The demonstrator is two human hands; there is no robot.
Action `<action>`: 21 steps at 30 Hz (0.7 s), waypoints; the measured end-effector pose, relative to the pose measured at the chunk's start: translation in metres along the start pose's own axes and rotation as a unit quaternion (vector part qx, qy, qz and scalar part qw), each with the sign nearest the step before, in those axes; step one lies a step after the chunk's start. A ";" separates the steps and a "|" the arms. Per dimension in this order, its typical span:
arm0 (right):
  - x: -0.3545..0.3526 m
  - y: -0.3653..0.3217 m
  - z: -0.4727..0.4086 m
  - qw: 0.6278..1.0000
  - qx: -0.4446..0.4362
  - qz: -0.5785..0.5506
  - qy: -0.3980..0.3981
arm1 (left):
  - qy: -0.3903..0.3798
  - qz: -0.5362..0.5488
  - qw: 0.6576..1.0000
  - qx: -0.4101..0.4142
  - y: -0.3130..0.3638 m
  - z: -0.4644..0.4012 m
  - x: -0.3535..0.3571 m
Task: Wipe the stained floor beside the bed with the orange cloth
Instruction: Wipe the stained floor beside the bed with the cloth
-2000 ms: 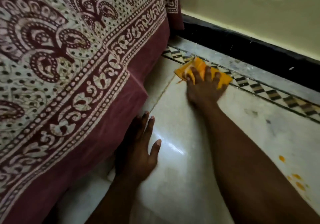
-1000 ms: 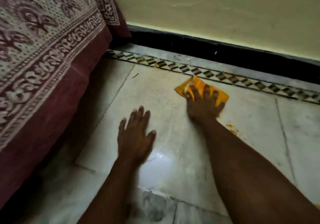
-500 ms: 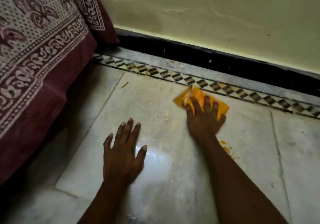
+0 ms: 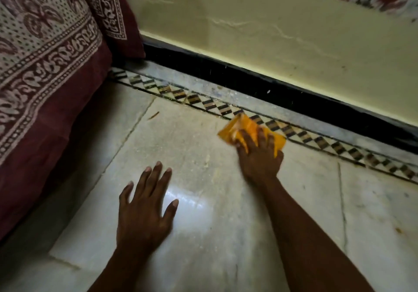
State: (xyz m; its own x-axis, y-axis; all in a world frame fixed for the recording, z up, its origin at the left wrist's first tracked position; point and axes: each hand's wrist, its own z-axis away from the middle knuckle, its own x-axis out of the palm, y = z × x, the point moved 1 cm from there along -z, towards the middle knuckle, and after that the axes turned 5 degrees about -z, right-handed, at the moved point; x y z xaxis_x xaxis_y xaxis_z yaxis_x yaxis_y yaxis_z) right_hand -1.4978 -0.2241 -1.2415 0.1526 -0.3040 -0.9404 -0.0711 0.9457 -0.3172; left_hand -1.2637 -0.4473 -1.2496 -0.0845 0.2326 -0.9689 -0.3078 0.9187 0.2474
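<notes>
The right hand [image 4: 260, 156] presses the cloth [image 4: 248, 131] flat on the floor [image 4: 203, 235] at 1 o'clock, touching the patterned border [image 4: 203, 102]; its grip is spread, fingers lying over it. The left hand [image 4: 144, 210] braces open-palmed near the bed [image 4: 45, 65]. Even pressure and overlapping strokes would likely clean best.

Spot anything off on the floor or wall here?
Yes: a small orange-brown fleck lies on the floor near the bed, left of the orange cloth; an orange speck sits far right. The wall paint shows cracks.
</notes>
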 end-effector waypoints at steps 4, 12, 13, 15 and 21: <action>0.008 -0.068 -0.071 0.991 0.117 -0.067 -0.001 | 0.002 -0.009 1.000 -0.006 0.002 0.000 0.003; 0.022 -0.102 -0.068 0.976 -0.198 0.031 -0.091 | 0.024 -0.005 1.000 0.000 -0.002 -0.001 0.006; 0.020 -0.088 -0.058 0.980 -0.183 0.024 -0.067 | 0.024 -0.004 1.000 -0.004 -0.002 -0.001 0.006; 0.015 -0.067 -0.059 0.996 -0.089 0.006 -0.014 | 0.023 -0.005 1.000 -0.006 -0.001 0.000 0.005; 0.021 -0.125 -0.119 0.997 -0.014 -0.031 -0.067 | 0.027 -0.008 1.000 -0.005 0.000 -0.001 0.006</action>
State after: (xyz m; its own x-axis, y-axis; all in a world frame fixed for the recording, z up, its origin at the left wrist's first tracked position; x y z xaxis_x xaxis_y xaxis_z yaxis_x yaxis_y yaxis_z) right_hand -1.6025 -0.3618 -1.2362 0.2882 -0.3423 -0.8943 -0.0840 0.9213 -0.3797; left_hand -1.2649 -0.4467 -1.2553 -0.1296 0.1998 -0.9712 -0.3181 0.9193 0.2315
